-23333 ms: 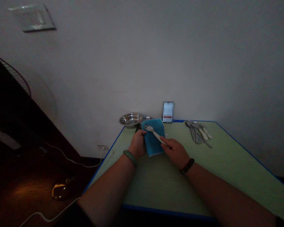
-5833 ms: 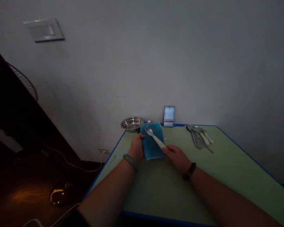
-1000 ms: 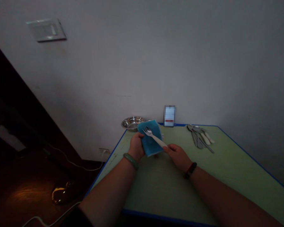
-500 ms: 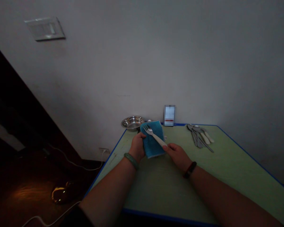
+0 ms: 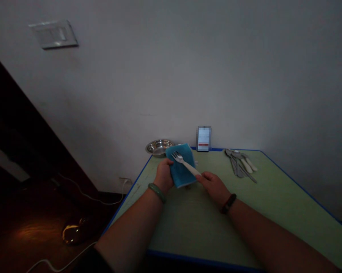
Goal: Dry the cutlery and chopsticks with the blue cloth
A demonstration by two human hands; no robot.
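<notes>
My left hand (image 5: 164, 176) grips a blue cloth (image 5: 180, 167), which is folded and raised slightly above the table. A white-handled fork (image 5: 185, 163) lies across the cloth, its metal tines at the far end. My right hand (image 5: 213, 186) pinches the end of the fork's handle between thumb and fingers, at the cloth's right edge. Part of the cloth is hidden behind my left fingers. My left wrist wears a green bangle, and my right wrist a dark band.
A pale green table (image 5: 196, 231) with blue edges stands against the wall. A steel bowl (image 5: 158, 148) sits beyond the cloth, next to a pixelated upright card (image 5: 204, 138). Several spoons and forks (image 5: 239, 162) lie at the far right. A white cable (image 5: 88, 193) runs along the dark floor.
The cloth has tilted, its top swinging left compared with half a second ago. The fork's tines have moved slightly left with it.
</notes>
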